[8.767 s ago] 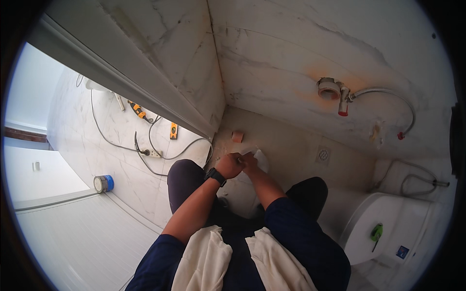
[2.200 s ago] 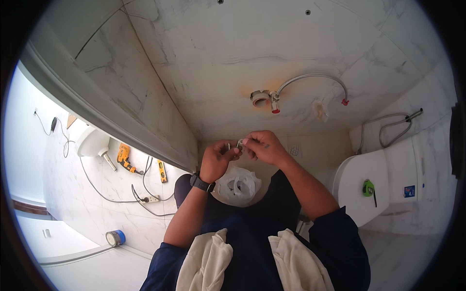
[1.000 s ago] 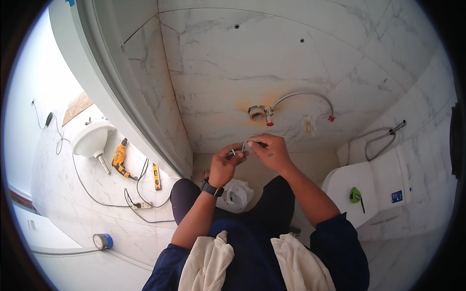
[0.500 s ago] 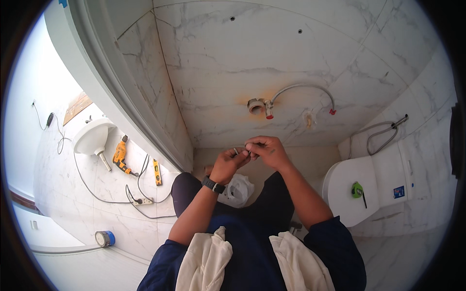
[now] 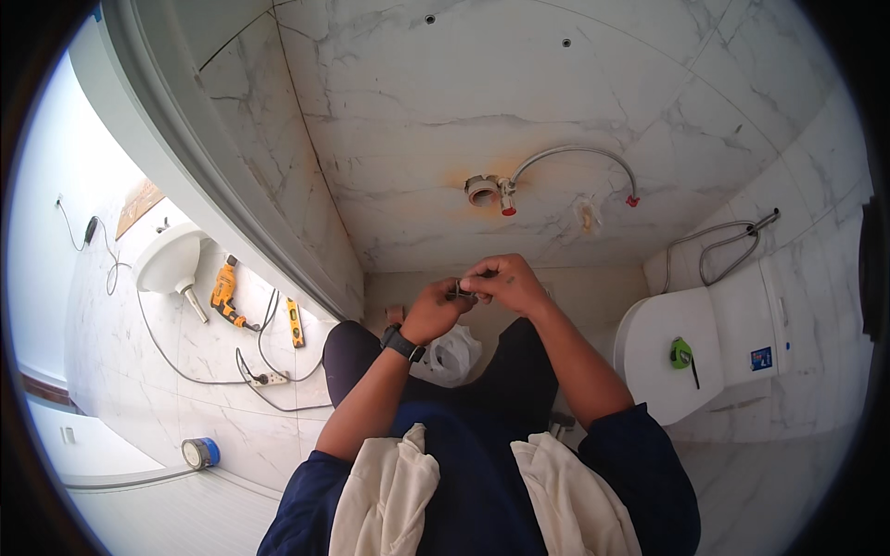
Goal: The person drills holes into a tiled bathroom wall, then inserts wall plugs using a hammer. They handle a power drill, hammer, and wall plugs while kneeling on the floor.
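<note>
My left hand (image 5: 432, 311) and my right hand (image 5: 508, 282) meet in front of me, above my spread knees. Between their closed fingertips is a small metal piece (image 5: 460, 292), too small and too covered to name. The left fingers curl round it, while the right thumb and forefinger pinch at its other side. Below the hands a white plastic bag (image 5: 451, 360) stands partly open between my legs. On the wall ahead are a drain pipe socket (image 5: 480, 192) and a valve (image 5: 507, 196) with a braided hose (image 5: 582, 149) curving off to the right.
A toilet (image 5: 654, 357) with a green tape measure (image 5: 681, 353) on its lid is on the right. Through the doorway on the left lie a washbasin (image 5: 167, 264), yellow drill (image 5: 224, 295), spirit level (image 5: 295, 323), power strip (image 5: 271, 378) with cables and a can (image 5: 200, 453).
My fingers have shifted round the small metal piece, and more of it shows between them. Both hands stay together. The view has tilted slightly.
</note>
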Demonstrator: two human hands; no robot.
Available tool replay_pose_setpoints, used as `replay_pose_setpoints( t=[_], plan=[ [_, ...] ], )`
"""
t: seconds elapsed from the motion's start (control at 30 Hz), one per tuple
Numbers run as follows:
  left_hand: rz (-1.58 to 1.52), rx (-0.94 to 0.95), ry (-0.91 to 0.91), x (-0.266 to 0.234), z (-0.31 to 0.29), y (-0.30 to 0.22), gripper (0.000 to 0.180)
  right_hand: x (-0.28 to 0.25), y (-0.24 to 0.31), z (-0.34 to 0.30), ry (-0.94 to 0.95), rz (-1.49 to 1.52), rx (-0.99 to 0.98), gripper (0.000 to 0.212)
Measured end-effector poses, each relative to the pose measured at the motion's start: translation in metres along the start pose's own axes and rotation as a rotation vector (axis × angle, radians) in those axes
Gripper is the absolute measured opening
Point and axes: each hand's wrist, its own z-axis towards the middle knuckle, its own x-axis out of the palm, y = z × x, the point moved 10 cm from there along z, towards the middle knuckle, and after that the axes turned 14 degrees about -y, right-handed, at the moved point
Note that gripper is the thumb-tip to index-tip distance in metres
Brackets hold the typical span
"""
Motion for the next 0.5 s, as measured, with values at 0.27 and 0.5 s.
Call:
replay_pose_setpoints(
  t=[0.27,0.5],
  plan=[
    [0.399,0.340,-0.155,-0.009,-0.003,-0.018,0.020,0.002,-0.020,0.004,0.026,0.026,0.173,0.025],
    [0.300,0.394,-0.177,-0.013,-0.009,-0.023,0.019,0.013,-0.043,0.001,0.124,0.327,0.409,0.021]
  ],
)
